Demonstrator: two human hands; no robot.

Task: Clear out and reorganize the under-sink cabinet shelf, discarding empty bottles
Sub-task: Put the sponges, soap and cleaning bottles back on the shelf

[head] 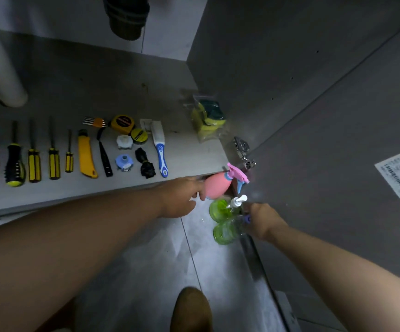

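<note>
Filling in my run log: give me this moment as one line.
left hand: holds pink spray bottle at shelf edge | right hand: holds two green bottles | shelf: tools in row, bagged sponges

Arms outstretched; left hand point(179, 198), right hand point(264, 221) each in curled grip.
</note>
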